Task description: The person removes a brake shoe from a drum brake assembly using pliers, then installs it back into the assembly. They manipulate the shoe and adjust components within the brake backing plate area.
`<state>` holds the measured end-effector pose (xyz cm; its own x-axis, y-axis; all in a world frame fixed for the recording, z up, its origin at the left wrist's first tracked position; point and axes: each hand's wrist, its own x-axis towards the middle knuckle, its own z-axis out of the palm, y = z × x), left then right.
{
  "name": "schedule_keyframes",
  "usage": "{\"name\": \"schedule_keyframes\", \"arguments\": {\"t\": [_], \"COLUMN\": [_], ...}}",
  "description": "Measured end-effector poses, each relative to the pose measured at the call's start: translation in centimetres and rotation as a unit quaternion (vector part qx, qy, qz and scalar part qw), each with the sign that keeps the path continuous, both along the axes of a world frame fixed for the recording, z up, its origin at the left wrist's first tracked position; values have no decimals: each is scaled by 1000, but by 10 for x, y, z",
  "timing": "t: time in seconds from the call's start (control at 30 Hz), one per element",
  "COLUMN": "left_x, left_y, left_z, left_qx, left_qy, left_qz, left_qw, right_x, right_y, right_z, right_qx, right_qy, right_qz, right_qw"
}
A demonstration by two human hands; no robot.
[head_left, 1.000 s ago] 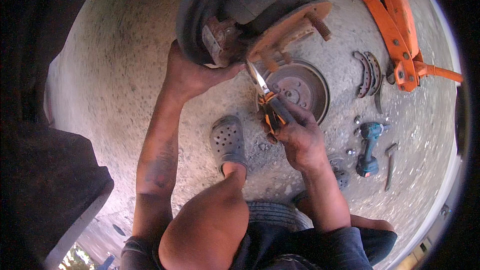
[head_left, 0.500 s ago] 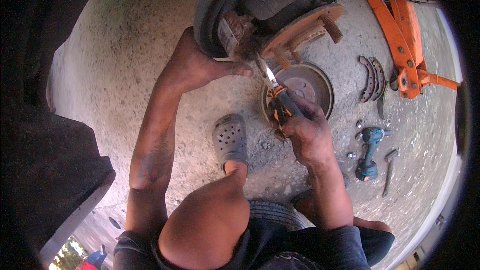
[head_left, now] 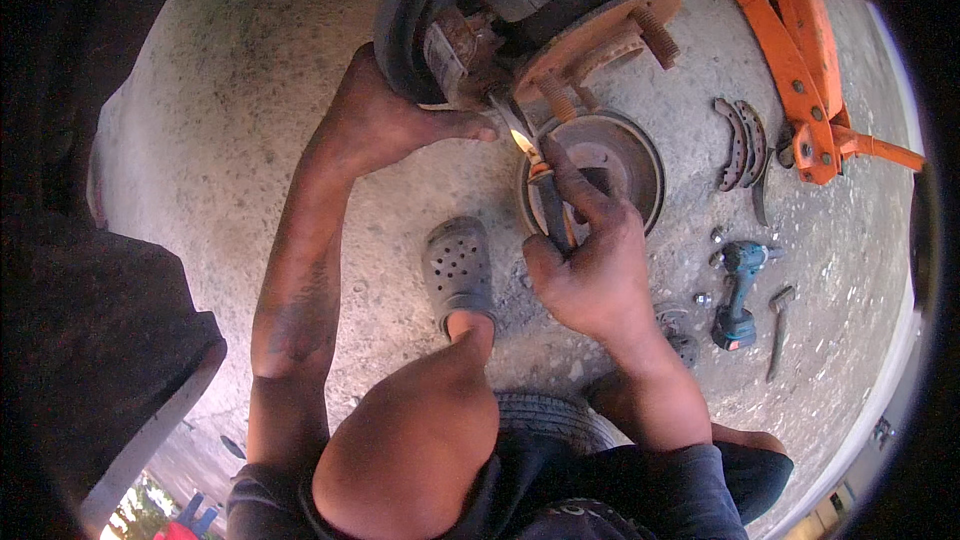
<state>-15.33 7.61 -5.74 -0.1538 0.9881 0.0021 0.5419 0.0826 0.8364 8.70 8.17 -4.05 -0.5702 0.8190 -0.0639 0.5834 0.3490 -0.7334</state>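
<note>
In my right hand is a pair of pliers with black and orange grips, my index finger stretched along them. Their bright jaws reach up to the lower edge of the wheel hub assembly, where the tips are hard to make out. My left hand is at the rim of the dark round backing plate. Its thumb points toward the pliers; the other fingers are hidden behind the plate. The rusty hub flange with its threaded studs is just above the pliers.
A brake drum lies on the ground below the hub. To the right are curved brake shoes, a teal cordless impact driver, a hammer and an orange jack. A tire lies by my legs.
My right hand has shifted its hold on the pliers, with the index finger now extended along them. The pliers' jaws have moved slightly up and left. The left hand keeps its place at the plate.
</note>
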Motion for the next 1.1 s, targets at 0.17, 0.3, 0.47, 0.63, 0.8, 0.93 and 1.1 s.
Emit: {"name": "schedule_keyframes", "arguments": {"t": [0.17, 0.3, 0.47, 0.63, 0.8, 0.93, 1.1], "left_x": [4, 5, 10, 33, 43, 41, 46], "left_y": [-2, -4, -11, -10, -7, -11, -7], "left_z": [0, -4, -12, -37, -55, -52, -48], "left_qx": [41, 49, 70, 211, 224, 197, 216], "left_qy": [15, -4, 90, 49, -12, 73, -2], "left_qz": [15, 32, 21, 90, 154, 186, 181], "left_qw": [999, 998, 993, 972, 962, 960, 959], "right_x": [-5, 0, 29, 71, 94, 101, 101], "right_y": [-12, -11, -5, 13, 25, 30, 25], "right_z": [1, -6, -24, -72, -114, -120, -144], "right_qx": [138, 172, 129, -104, -110, -162, 28], "right_qy": [-104, -113, -63, 36, -3, -22, -249], "right_qz": [-4, -4, 25, -1, -70, -116, -98], "right_qw": [985, 979, 989, 994, 991, 980, 963]}}
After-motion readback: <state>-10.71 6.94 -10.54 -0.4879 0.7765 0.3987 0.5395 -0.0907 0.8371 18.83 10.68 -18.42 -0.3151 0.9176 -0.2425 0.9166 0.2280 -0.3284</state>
